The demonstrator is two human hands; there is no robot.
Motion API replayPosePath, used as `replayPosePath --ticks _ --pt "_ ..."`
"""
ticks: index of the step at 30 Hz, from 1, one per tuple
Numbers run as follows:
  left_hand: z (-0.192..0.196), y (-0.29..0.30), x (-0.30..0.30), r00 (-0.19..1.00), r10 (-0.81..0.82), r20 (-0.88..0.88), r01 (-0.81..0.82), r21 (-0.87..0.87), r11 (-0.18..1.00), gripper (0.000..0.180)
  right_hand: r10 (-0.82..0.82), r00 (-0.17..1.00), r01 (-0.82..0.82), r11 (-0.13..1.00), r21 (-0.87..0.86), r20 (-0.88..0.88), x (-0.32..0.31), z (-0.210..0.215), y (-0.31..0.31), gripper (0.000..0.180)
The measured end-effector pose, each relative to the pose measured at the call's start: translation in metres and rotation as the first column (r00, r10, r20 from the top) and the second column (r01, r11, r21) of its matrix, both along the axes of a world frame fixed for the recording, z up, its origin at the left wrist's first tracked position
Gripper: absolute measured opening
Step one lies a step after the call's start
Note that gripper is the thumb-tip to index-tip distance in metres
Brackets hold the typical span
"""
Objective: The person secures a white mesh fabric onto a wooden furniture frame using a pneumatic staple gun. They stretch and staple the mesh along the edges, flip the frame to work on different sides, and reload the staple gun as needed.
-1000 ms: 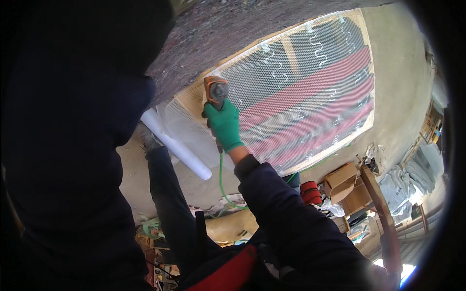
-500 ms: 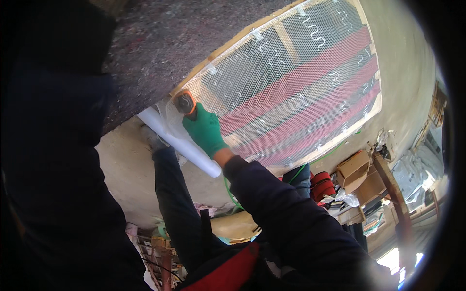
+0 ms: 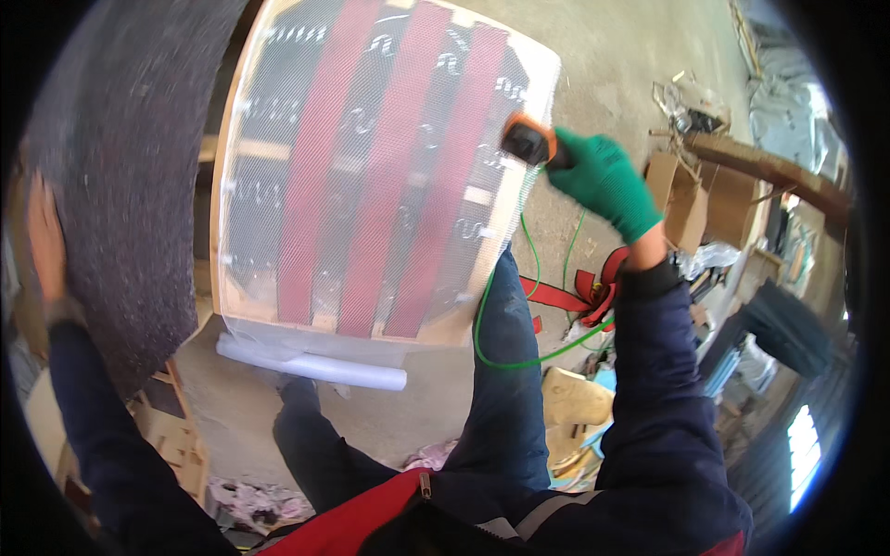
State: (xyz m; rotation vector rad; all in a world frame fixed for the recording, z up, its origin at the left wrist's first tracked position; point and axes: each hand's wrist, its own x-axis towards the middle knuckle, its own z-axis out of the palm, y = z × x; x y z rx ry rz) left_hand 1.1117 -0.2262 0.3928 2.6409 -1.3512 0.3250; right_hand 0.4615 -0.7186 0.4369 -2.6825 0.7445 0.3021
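A wooden frame [image 3: 221,222] is crossed by red webbing straps [image 3: 382,176] and wavy metal springs, with white see-through netting laid over them. Along its near end lies a white roll [image 3: 311,363], with the netting running down to it. My right hand [image 3: 607,181], in a green glove, is closed round the handle of an orange-and-black staple gun [image 3: 527,141], held over the frame's right edge. My bare left hand [image 3: 44,236] lies with fingers stretched out along the outer left edge of a dark speckled felt piece [image 3: 120,185].
A green hose [image 3: 510,364] loops beside my right leg. Red straps [image 3: 593,292] lie on the floor at the right, near cardboard boxes [image 3: 681,199] and a wooden beam [image 3: 769,167]. Pinkish scraps [image 3: 255,505] lie near my feet.
The staple gun in my right hand has gone from the frame's near left corner to its right edge. My view has turned, and my left hand now shows on the felt.
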Motion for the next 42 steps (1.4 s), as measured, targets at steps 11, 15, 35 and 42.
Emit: replayPosePath --ticks 11,15,35,42 --pt "0.035 -0.104 -0.573 0.193 0.515 -0.835 -0.192 0.483 0.854 0.037 -0.562 0.811 0.541 0.826 0.159 0.161 -0.24 0.062 -0.263 0.029" --pt "0.078 -0.208 -0.697 -0.169 0.4 -0.901 -0.152 0.425 0.892 0.034 -0.814 0.573 0.724 0.557 0.407 0.095 -0.308 0.07 -0.255 0.023" --pt "-0.024 -0.016 -1.068 -0.459 0.419 -0.783 -0.679 0.614 0.402 0.033 -0.147 0.989 0.124 0.895 0.429 0.021 -0.254 0.122 -0.269 0.015" --pt "-0.09 -0.08 -1.169 -0.506 0.421 -0.753 -0.761 0.62 0.193 0.035 0.311 0.932 -0.152 0.804 0.575 -0.188 -0.257 -0.001 -0.233 0.026"
